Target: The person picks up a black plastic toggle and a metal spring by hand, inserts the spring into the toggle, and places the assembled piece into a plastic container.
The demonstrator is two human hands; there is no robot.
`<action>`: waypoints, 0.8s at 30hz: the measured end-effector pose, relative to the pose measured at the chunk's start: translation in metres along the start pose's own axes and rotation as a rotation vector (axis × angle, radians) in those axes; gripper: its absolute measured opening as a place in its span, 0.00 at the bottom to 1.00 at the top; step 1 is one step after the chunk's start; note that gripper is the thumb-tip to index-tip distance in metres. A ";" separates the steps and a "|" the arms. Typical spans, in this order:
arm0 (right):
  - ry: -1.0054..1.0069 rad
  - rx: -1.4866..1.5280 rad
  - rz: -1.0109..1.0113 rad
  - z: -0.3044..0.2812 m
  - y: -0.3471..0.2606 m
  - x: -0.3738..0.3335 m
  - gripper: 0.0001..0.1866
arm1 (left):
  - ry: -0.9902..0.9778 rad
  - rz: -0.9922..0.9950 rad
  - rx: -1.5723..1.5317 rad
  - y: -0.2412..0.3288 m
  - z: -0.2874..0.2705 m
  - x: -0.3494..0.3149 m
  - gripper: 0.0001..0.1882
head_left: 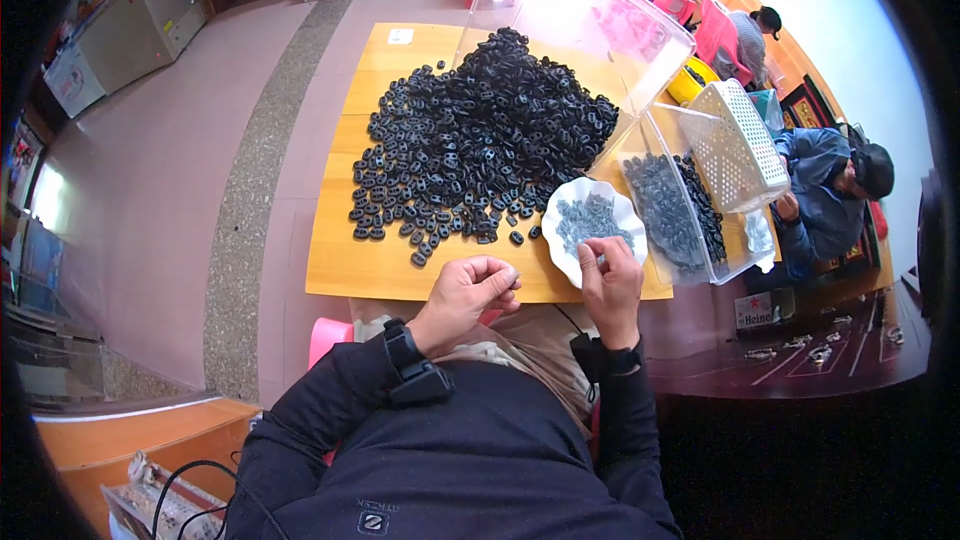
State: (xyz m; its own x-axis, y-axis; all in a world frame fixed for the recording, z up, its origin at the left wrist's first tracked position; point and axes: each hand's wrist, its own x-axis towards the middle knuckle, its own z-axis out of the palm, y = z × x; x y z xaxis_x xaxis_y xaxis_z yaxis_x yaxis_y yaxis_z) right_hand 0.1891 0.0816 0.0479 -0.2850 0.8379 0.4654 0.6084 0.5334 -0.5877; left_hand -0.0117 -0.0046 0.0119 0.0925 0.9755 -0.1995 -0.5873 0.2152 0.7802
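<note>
My left hand (468,298) is closed in a pinch just past the table's near edge; a small dark bit may show at its fingertips, too small to name. My right hand (614,290) reaches over the near rim of a white scalloped bowl (562,262). Its thumb and fingers are drawn together at the small grey, see-through pieces (588,220) in the bowl; what they grip is hidden. Beyond both hands, a large heap of black oval parts with two holes (480,130) spreads over the wooden table (350,265), with several loose ones near the bowl.
A clear bin (715,265) of black parts stands right of the bowl, beside a white perforated basket (745,145). Behind the heap lies a large clear box (590,25). A person in a dark cap (825,180) sits at the right; others sit farther back near pink chairs (715,40).
</note>
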 end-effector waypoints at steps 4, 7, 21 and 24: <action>-0.015 0.003 0.002 -0.002 0.001 -0.002 0.05 | 0.000 -0.031 -0.009 -0.003 -0.002 0.001 0.09; -0.316 0.583 0.107 0.008 -0.013 -0.011 0.07 | -0.027 -0.036 -0.037 -0.004 -0.002 0.001 0.09; -0.339 0.844 0.160 0.034 -0.014 -0.025 0.04 | -0.059 -0.012 -0.138 -0.006 -0.001 -0.001 0.10; -0.344 0.906 0.210 0.034 -0.015 -0.026 0.04 | -0.005 -0.040 -0.136 0.000 -0.001 -0.004 0.09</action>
State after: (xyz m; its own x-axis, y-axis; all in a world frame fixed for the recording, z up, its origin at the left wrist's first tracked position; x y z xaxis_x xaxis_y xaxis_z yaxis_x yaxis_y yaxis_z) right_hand 0.1623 0.0562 0.0224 -0.5229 0.8371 0.1608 -0.0844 0.1369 -0.9870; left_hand -0.0130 -0.0083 0.0123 0.1219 0.9665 -0.2261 -0.6864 0.2466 0.6841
